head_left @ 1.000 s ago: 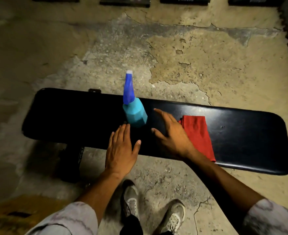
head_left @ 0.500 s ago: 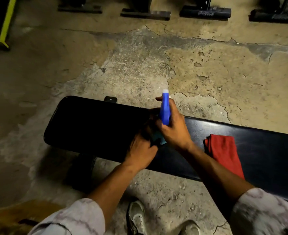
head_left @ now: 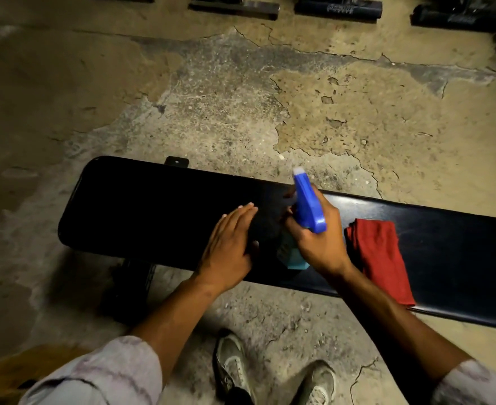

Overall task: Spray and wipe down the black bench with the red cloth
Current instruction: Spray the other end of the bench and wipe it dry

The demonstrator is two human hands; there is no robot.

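Observation:
A long black padded bench (head_left: 141, 209) runs from the left to the right edge of the head view. My right hand (head_left: 318, 239) grips a spray bottle (head_left: 306, 204) with a blue trigger head and teal body, lifted over the bench's middle, nozzle pointing away and left. My left hand (head_left: 230, 244) lies flat and open on the bench just left of the bottle, holding nothing. A folded red cloth (head_left: 382, 258) lies on the bench right of my right hand, its near end hanging over the front edge.
The floor is cracked, patchy concrete (head_left: 270, 112). Black equipment bases (head_left: 338, 8) line the far edge. A black bench leg (head_left: 135, 285) stands under the left half. My two shoes (head_left: 235, 366) are on the floor in front of the bench.
My right hand has taken the bottle and raised it. My left hand has let go of the bottle's body and now lies flat on the bench.

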